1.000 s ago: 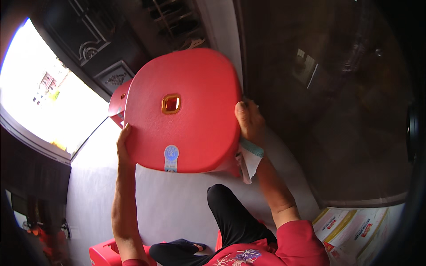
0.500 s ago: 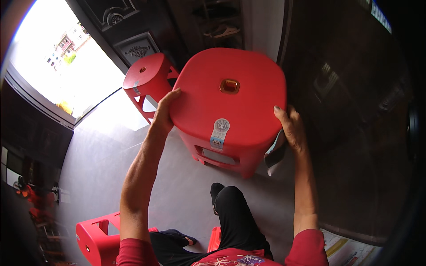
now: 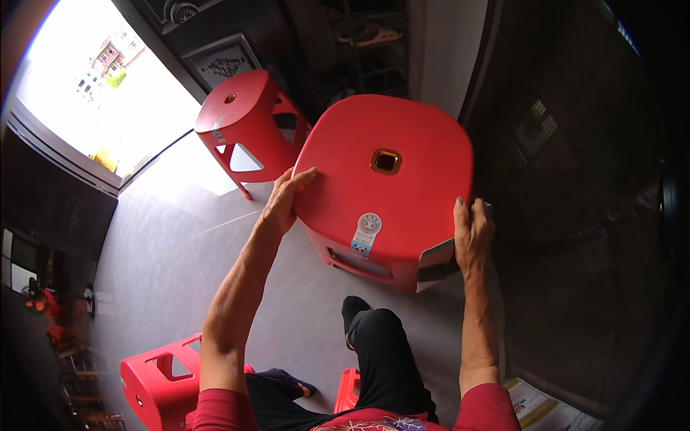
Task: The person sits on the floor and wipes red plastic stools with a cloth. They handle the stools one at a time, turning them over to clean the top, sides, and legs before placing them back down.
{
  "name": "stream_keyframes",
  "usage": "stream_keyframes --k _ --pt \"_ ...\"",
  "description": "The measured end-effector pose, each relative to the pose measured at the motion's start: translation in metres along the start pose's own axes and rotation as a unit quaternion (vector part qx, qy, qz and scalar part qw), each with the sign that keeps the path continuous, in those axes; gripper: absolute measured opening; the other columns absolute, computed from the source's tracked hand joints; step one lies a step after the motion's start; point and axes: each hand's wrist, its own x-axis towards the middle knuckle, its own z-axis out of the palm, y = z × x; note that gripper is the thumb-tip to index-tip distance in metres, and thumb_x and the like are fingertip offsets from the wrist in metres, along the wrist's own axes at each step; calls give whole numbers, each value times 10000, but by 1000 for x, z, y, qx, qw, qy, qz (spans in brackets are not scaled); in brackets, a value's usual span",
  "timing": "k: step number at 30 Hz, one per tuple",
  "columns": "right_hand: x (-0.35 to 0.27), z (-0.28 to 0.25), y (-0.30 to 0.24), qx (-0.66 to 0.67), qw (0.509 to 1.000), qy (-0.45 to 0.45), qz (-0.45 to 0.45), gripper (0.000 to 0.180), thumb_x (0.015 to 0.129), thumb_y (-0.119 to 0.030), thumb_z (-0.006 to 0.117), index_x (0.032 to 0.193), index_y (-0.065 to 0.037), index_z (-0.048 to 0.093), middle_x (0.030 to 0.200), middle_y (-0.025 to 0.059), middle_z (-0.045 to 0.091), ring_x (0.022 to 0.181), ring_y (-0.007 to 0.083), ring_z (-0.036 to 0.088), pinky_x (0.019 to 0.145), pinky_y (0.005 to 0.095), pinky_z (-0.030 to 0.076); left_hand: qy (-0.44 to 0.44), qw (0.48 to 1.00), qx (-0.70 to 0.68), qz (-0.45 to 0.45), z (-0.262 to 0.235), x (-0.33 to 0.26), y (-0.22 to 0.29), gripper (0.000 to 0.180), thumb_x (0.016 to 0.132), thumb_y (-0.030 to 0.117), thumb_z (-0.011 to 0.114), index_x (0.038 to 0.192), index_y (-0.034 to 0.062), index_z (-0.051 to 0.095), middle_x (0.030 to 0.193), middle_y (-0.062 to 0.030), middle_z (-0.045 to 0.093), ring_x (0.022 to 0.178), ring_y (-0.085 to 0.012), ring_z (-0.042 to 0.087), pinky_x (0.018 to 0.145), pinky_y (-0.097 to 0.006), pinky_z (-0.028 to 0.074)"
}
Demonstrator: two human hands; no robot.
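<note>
A red plastic stool (image 3: 413, 197) is between my two hands, its seat toward me, with a gold-rimmed square hole and a sticker near the front edge. My left hand (image 3: 286, 200) grips the seat's left edge, thumb on top and fingers partly hidden below. On the opposite edge my right hand (image 3: 472, 237) is closed, thumb up along the rim. A thin flat piece (image 3: 437, 263), pale and dark, lies against the stool's corner beside the right hand and appears to be pinched there. Whether the stool's feet touch the floor cannot be seen.
A second red stool (image 3: 241, 104) stands far left, near a dark carved door (image 3: 230, 61) and a bright doorway. Another red stool (image 3: 154, 377) lies on its side at lower left. Red plastic (image 3: 348, 391) shows by my leg. Shoes (image 3: 370, 34) sit on a rack; a box (image 3: 553, 409) lies lower right.
The stool and both hands have come slightly nearer and to the right. My right thumb now points upward along the rim, and the flat piece has swung across the stool's corner.
</note>
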Motion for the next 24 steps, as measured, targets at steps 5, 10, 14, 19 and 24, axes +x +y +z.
stream_keyframes --k 5,10,14,19,24 --pt "-9 2 -22 -90 985 71 -129 250 828 -39 637 1046 53 558 925 228 595 883 401 587 750 443 493 18 1000 1 21 -4 -4 -7 408 848 267 683 1155 31 556 1037 -58 632 916 -151 630 800 -293 531" --pt "-24 -2 -44 -83 973 53 -209 306 793 26 643 1092 20 581 995 223 612 946 415 608 762 443 517 59 998 2 22 -3 3 -14 356 855 265 688 1112 35 601 961 -44 664 827 -129 636 749 -279 531" --pt "-7 15 -62 -140 968 -100 -184 380 793 -1 663 1157 -26 557 1122 213 566 1029 382 590 848 419 510 -40 989 90 109 -22 18 -37 365 914 241 625 1215 48 551 1087 -30 621 995 -113 575 876 -274 470" --pt "-27 43 -69 -247 936 -93 -235 367 812 -109 675 1165 -66 587 1093 176 585 1028 354 588 879 446 474 -44 992 44 107 -27 -46 -39 640 910 280 626 1432 55 332 1272 -67 532 1157 -151 495 957 -320 429" --pt "-25 41 -47 -255 919 -50 -298 337 857 -104 627 1189 -89 572 1155 197 575 1039 371 583 848 436 489 140 990 -35 -10 -95 -135 -96 567 880 436 624 1304 84 489 1171 -81 579 1010 -222 582 821 -365 490"
